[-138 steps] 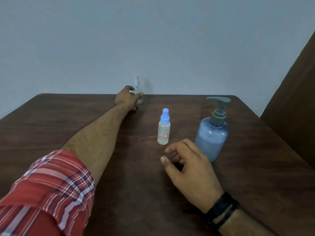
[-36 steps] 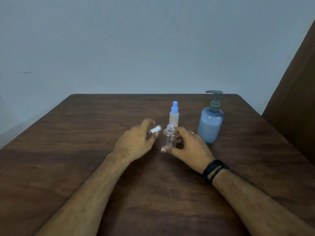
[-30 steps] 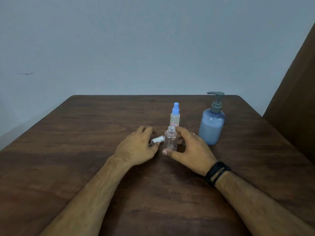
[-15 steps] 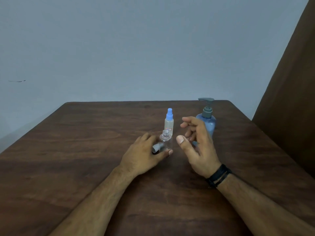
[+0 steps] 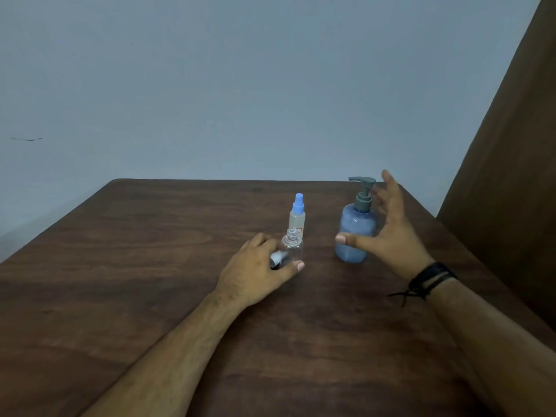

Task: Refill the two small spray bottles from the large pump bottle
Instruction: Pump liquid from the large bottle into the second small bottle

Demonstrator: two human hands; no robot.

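Observation:
A small clear spray bottle (image 5: pixel 292 249) stands uncapped on the wooden table (image 5: pixel 144 266). My left hand (image 5: pixel 255 273) holds it from the left, thumb curled across its base, with its white spray cap (image 5: pixel 276 259) tucked between the fingers. Just behind it stands a second small spray bottle (image 5: pixel 297 216) with a blue cap and a pale liquid. To the right is the large blue pump bottle (image 5: pixel 356 236) with a grey pump head. My right hand (image 5: pixel 388 233) is spread around it, thumb at its front, fingers straight behind its right side.
A dark brown panel (image 5: pixel 508 176) rises at the table's right side. A plain grey wall (image 5: pixel 240 85) stands behind the far table edge. Bare wood lies to the left and in front of my arms.
My right hand left the clear bottle and moved right and back to the pump bottle, spreading wide. My left hand, still with the cap, took hold of the clear bottle.

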